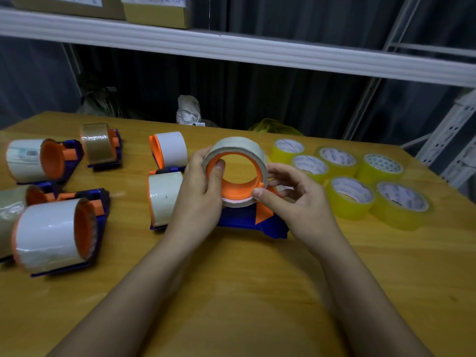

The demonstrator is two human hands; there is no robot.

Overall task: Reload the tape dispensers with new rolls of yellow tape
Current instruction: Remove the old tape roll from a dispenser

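Observation:
A blue and orange tape dispenser [247,220] stands at the middle of the wooden table [231,292]. Its orange hub carries a pale, nearly used-up tape roll [238,146]. My left hand [199,191] grips that roll from the left, with the thumb pressed inside the orange ring. My right hand [296,197] holds the roll's right side, thumb tip at the lower rim and fingers curled behind it. Several new yellow tape rolls [350,197] lie flat to the right.
Several other blue and orange dispensers with pale or clear rolls stand at the left [51,233] and centre left [167,150]. A white shelf beam [231,47] with cardboard boxes runs overhead. Bags lie behind the table's far edge. A metal rack post stands at the right.

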